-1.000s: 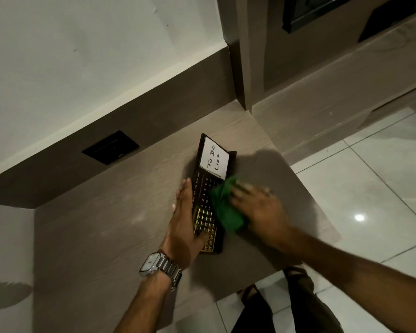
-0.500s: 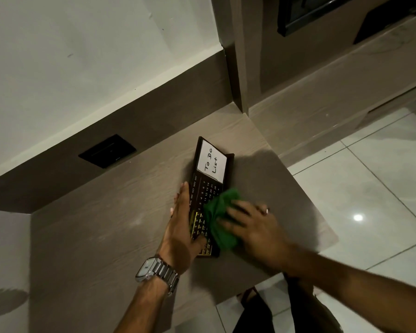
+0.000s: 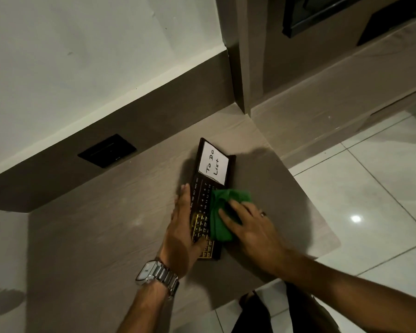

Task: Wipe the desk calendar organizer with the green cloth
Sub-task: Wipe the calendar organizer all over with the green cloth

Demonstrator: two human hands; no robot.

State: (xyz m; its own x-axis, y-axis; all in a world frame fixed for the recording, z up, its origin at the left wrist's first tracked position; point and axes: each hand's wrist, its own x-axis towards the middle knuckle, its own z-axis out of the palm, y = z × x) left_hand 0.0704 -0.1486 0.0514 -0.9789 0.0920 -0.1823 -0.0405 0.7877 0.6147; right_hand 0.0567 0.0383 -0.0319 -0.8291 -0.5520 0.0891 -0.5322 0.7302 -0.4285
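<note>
The dark desk calendar organizer [image 3: 203, 191] lies flat on the brown wooden desk [image 3: 101, 231], with a white "To Do List" card [image 3: 213, 165] at its far end and month and number rows below. My left hand [image 3: 181, 234] presses along its left edge, thumb resting on the gold number grid. My right hand [image 3: 249, 230] presses the crumpled green cloth [image 3: 222, 212] onto the organizer's right side. The cloth hides part of the number rows.
A black socket plate [image 3: 107, 150] sits in the brown back panel. The desk's rounded right edge [image 3: 332, 239] drops to a white tiled floor [image 3: 370, 188]. A lower shelf [image 3: 334, 87] runs at the right. My legs [image 3: 286, 311] stand below the desk front.
My right hand slid the green cloth down the organizer toward me, then back up toward the card. My left hand kept its hold on the left edge.
</note>
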